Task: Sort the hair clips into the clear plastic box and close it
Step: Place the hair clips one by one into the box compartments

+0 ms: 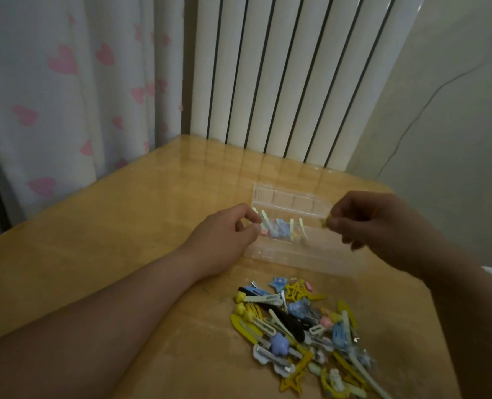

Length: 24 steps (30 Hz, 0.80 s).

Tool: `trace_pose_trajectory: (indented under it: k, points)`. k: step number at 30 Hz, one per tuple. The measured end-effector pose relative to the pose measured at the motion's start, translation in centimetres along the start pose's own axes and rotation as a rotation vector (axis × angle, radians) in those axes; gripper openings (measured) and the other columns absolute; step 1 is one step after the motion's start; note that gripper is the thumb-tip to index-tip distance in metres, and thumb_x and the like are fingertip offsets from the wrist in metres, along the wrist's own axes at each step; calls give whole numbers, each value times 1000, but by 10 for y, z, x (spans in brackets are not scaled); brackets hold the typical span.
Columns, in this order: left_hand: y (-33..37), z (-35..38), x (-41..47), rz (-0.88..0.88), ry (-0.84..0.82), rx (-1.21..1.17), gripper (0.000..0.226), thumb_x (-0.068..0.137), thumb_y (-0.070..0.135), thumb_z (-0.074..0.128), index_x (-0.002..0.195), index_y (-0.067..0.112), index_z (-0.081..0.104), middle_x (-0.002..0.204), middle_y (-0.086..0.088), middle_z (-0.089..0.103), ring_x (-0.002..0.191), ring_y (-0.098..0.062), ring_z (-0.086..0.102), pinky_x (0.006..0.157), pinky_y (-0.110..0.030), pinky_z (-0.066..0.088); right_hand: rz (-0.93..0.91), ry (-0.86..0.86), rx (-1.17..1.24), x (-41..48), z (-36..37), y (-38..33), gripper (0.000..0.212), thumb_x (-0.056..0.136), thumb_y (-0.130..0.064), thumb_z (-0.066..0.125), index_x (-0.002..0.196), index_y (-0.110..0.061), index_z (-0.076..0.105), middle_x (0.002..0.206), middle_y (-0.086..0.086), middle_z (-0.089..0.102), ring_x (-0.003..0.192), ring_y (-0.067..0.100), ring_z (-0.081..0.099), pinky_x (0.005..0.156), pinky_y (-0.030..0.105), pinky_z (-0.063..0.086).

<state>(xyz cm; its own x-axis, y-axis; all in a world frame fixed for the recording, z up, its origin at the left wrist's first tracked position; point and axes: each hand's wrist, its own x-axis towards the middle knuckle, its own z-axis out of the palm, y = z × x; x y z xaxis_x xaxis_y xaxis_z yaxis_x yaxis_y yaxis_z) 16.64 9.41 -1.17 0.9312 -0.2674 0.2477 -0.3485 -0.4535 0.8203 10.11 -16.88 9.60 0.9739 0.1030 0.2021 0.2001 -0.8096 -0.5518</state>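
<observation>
The right hand [362, 223] pinches a yellow clip [324, 222] over the box's [293, 253] right end; the left hand [227, 231] curls at its left end, grip unclear.

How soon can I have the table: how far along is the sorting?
Early. A few clips lie in the open clear box. The right hand pinches a yellow clip over it; the left hand is at its left end. The pile on the table is unsorted, the lid unclosed.
</observation>
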Motion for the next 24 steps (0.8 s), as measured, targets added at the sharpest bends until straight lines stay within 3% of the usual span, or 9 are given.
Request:
trace_pose_trajectory:
  k: [3, 6, 13, 18, 21, 24]
  points:
    - [0, 0, 1, -2, 6, 11, 11, 103, 43, 59, 111, 41, 67, 80, 5, 63, 67, -10, 56, 66, -34, 46, 44, 119, -144, 33, 10, 5, 8, 95, -24, 76, 88, -24, 72, 80, -5, 71, 77, 15, 69, 64, 29, 52]
    - [0, 0, 1, -3, 0, 14, 12, 103, 44, 59, 112, 40, 67, 83, 5, 64, 70, -11, 58, 64, -32, 45, 49, 54, -303, 62, 26, 7, 11, 96, -25, 75, 87, -27, 70, 84, -9, 68, 78, 9, 64, 60, 22, 43]
    - [-1, 2, 2, -8, 3, 12, 13, 102, 45, 59, 112, 40, 67, 79, 7, 63, 68, -10, 57, 64, -32, 44, 55, -114, -472, 96, 55, 13, 12, 92, -20, 77, 85, -30, 76, 87, -8, 70, 84, 13, 65, 75, 28, 49]
    - [-2, 1, 3, -5, 6, 12, 12, 101, 46, 60, 110, 41, 67, 78, 7, 63, 70, -11, 58, 68, -36, 48, 62, -72, -350, 85, 51, 22, 13, 97, -20, 72, 104, -19, 84, 100, -5, 78, 86, 7, 66, 82, 26, 49]
    - [0, 0, 2, -1, 8, 17, 12, 103, 44, 60, 111, 40, 68, 78, 6, 63, 69, -11, 58, 69, -37, 49, 52, 85, -178, 64, 42, 27, 14, 100, -22, 69, 106, -20, 82, 94, -11, 74, 82, -2, 61, 69, 20, 44]
    - [2, -1, 1, -5, 8, 17, 13, 104, 42, 59, 112, 38, 68, 81, 1, 64, 69, -12, 57, 67, -36, 48, 30, 244, -19, 35, 37, 25, 11, 101, -25, 68, 100, -28, 79, 83, -16, 73, 72, 2, 65, 58, 17, 44]
